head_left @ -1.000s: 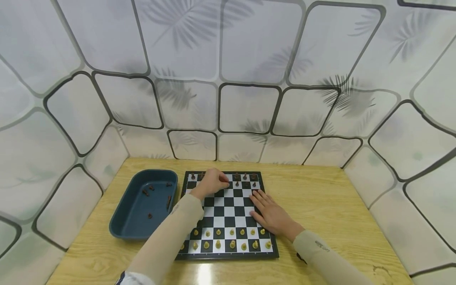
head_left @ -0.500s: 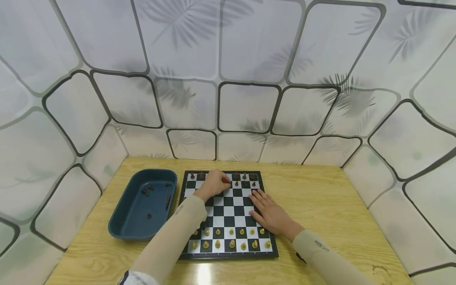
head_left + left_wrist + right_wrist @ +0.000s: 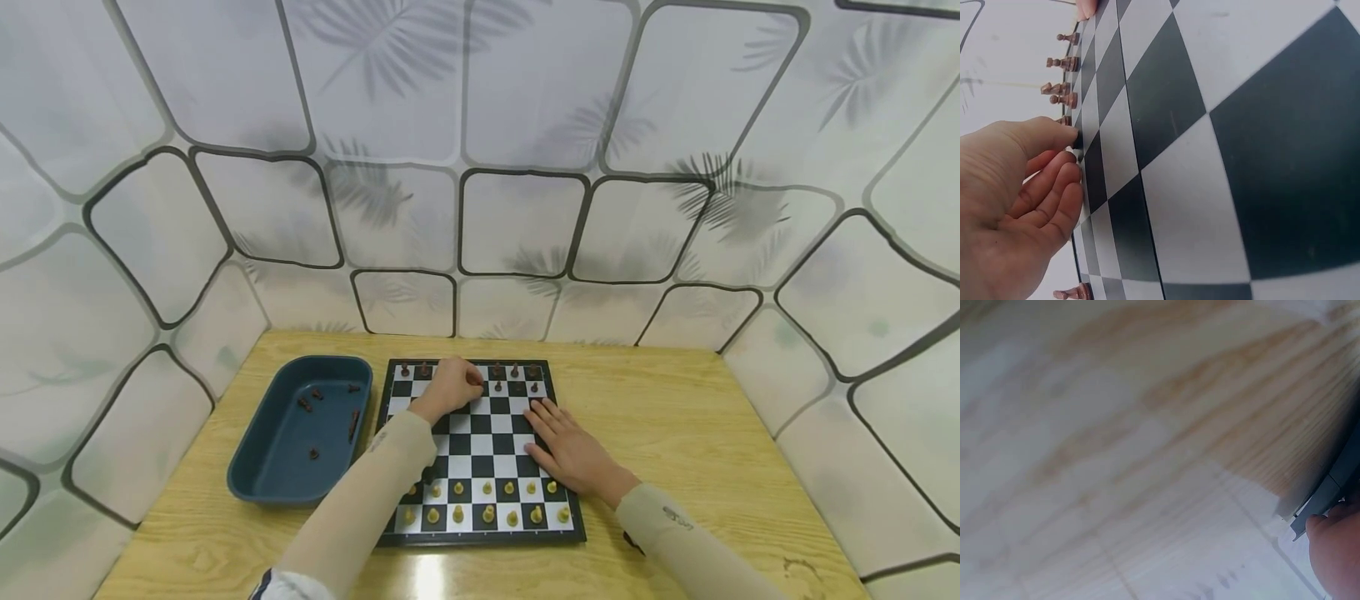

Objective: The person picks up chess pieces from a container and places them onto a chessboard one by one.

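A black-and-white chessboard (image 3: 482,446) lies on the table. My left hand (image 3: 452,385) reaches over its far rows, thumb and fingertips pinched together low at the second row. What they pinch looks like a small dark chess piece, mostly hidden by the fingers. In the left wrist view, the left hand (image 3: 1029,187) has its thumb and fingers close to the board surface, near several brown chess pieces (image 3: 1063,63). My right hand (image 3: 567,450) rests on the board's right edge with fingers extended. The right wrist view shows only part of that hand (image 3: 1338,553) against the board's side (image 3: 1329,494).
A blue-grey tray (image 3: 258,467) with several brown chess pieces (image 3: 305,404) lying in it stands left of the board. Yellow chess pieces (image 3: 489,513) fill the two near rows. Brown pieces (image 3: 515,371) stand along the far side. A patterned curtain (image 3: 525,225) rises behind the wooden table (image 3: 660,400).
My left hand has shifted very slightly right at the second row, its forearm covering a bit more of the near left corner. The right hand has stayed in place.
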`<state>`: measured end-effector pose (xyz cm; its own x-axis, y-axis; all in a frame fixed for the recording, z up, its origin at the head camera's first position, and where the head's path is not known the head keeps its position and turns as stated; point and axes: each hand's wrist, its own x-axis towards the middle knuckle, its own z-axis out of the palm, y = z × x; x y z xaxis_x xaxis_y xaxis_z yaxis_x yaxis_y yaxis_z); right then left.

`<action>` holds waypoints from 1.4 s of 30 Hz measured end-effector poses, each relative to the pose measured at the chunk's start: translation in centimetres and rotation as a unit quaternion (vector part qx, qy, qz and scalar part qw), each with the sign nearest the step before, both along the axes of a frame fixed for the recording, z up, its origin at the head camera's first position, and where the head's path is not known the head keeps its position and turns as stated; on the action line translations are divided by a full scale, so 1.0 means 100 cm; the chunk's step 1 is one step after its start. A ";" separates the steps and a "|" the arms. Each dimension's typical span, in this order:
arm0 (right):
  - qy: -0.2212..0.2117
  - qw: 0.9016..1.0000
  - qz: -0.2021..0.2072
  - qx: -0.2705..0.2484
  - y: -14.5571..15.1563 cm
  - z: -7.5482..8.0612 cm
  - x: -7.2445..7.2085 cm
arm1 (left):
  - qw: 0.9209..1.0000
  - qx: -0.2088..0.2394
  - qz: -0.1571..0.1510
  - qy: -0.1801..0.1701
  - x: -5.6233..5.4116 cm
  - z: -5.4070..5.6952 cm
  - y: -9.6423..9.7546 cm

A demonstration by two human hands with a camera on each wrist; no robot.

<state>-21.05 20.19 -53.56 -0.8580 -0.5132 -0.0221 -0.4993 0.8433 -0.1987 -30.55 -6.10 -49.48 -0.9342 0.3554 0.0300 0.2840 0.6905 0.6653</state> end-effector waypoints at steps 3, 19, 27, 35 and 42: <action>-0.001 1.000 0.000 0.001 -0.001 0.001 0.000 | 1.000 0.001 0.000 0.003 0.000 0.001 -0.003; -0.001 1.000 0.005 -0.001 -0.001 0.003 0.001 | 0.996 0.079 0.028 -0.019 0.001 0.033 -0.058; 0.024 1.000 0.016 -0.004 0.002 -0.002 -0.001 | 0.993 0.100 0.047 -0.034 0.006 0.050 -0.114; 0.013 1.000 0.014 -0.002 0.002 0.000 -0.001 | 0.994 0.066 0.089 -0.020 0.018 0.051 -0.163; 0.017 1.000 0.016 -0.002 0.002 -0.001 -0.002 | 0.994 0.047 0.102 -0.012 0.024 0.037 -0.191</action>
